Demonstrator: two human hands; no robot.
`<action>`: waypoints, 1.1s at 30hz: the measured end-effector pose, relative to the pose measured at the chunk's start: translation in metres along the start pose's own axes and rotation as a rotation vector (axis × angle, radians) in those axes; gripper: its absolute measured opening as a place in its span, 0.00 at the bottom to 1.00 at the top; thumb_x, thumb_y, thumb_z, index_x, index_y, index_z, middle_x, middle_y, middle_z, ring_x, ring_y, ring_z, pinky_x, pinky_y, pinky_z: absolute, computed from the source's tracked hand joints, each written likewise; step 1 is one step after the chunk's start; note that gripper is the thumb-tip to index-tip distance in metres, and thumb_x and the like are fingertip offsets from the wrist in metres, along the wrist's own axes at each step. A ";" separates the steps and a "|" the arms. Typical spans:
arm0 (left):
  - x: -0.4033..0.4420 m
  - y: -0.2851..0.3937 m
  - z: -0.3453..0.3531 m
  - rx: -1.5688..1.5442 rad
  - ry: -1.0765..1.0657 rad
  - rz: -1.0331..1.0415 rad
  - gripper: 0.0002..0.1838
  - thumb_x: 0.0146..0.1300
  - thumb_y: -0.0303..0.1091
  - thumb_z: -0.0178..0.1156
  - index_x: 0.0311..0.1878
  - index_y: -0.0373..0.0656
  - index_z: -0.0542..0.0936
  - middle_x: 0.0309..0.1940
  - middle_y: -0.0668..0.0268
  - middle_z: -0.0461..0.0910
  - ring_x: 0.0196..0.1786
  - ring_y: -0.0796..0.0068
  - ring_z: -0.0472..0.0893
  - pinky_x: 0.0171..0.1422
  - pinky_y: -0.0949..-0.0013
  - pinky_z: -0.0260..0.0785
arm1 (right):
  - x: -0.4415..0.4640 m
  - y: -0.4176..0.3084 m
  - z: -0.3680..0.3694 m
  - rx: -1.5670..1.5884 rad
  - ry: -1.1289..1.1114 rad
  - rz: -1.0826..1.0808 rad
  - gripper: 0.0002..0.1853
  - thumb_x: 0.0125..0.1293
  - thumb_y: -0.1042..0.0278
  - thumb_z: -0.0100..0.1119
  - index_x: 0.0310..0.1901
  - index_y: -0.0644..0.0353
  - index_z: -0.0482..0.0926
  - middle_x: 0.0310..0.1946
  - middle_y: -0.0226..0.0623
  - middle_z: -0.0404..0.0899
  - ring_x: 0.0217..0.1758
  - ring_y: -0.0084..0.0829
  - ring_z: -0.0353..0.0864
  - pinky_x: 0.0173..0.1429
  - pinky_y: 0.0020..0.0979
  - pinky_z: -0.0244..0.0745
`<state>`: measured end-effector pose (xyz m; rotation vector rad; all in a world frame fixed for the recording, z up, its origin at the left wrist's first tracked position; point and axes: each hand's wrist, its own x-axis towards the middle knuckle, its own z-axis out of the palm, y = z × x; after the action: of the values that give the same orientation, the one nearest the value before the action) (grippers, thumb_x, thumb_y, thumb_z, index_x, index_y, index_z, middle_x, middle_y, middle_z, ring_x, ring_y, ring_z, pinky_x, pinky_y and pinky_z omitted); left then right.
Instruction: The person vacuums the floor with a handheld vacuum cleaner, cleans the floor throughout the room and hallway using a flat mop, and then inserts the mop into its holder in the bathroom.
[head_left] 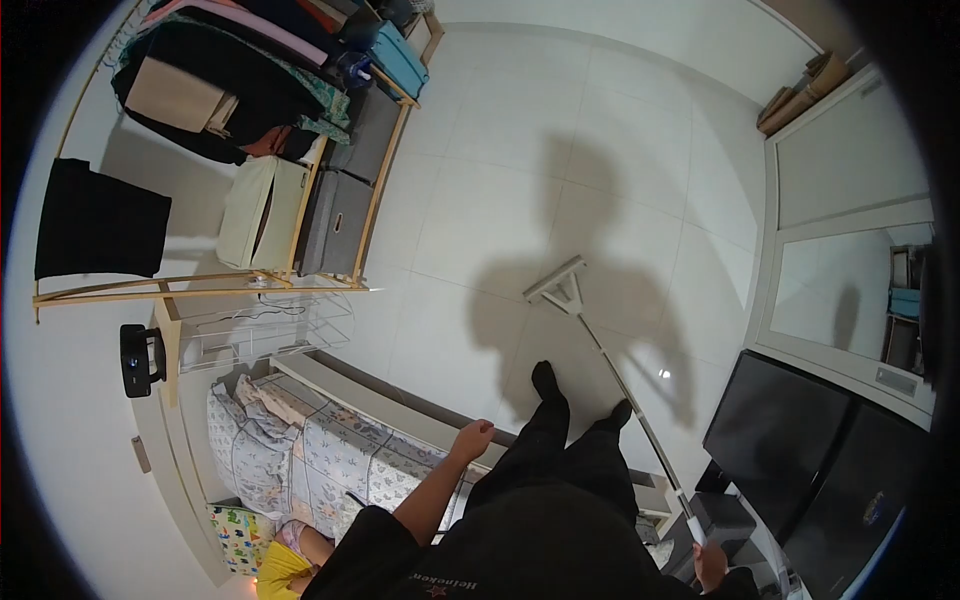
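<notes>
My right hand (711,566) is wrapped round the white grip of a long-handled floor mop (640,420). The mop's pole slants away across the tiles to a narrow, flat head (556,280), which rests on the floor beyond my feet. My left hand (473,440) hangs beside my left thigh, near the edge of the bed (400,425), with its fingers curled in. Nothing shows in it. My feet in black socks stand on the pale tiled floor (480,180).
At left is a clothes rack (200,290) with hanging garments and storage boxes (335,225). Another person in a yellow top (283,572) is on the bed. A black fridge (800,440) and a mirrored white door (830,290) stand at right. Rolled brown items (805,92) lie behind.
</notes>
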<state>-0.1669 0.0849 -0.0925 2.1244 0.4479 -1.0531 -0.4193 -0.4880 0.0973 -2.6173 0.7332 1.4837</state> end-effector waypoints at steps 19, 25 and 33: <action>-0.100 -0.045 0.142 -0.160 0.219 -0.077 0.18 0.62 0.42 0.56 0.46 0.37 0.80 0.42 0.53 0.83 0.48 0.56 0.82 0.53 0.61 0.72 | 0.255 -0.268 -0.085 0.377 0.173 -0.474 0.26 0.66 0.45 0.51 0.45 0.66 0.77 0.40 0.54 0.81 0.45 0.52 0.81 0.51 0.49 0.74; -0.149 -0.034 0.246 0.114 0.125 -0.107 0.20 0.62 0.46 0.54 0.47 0.41 0.81 0.42 0.51 0.83 0.49 0.52 0.81 0.54 0.56 0.72 | 0.140 0.109 0.084 0.105 0.005 -0.203 0.25 0.67 0.44 0.50 0.47 0.62 0.75 0.38 0.55 0.81 0.42 0.55 0.81 0.46 0.50 0.76; -0.182 0.057 0.313 0.077 0.042 0.092 0.19 0.62 0.42 0.55 0.50 0.38 0.79 0.44 0.51 0.82 0.49 0.51 0.81 0.56 0.56 0.72 | -0.046 0.320 0.157 0.090 -0.028 -0.056 0.23 0.60 0.47 0.60 0.43 0.62 0.76 0.31 0.55 0.81 0.38 0.56 0.81 0.43 0.51 0.77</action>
<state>-0.4162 -0.1809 -0.0525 2.2171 0.3307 -0.9893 -0.6997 -0.7127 0.1104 -2.5248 0.7011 1.4348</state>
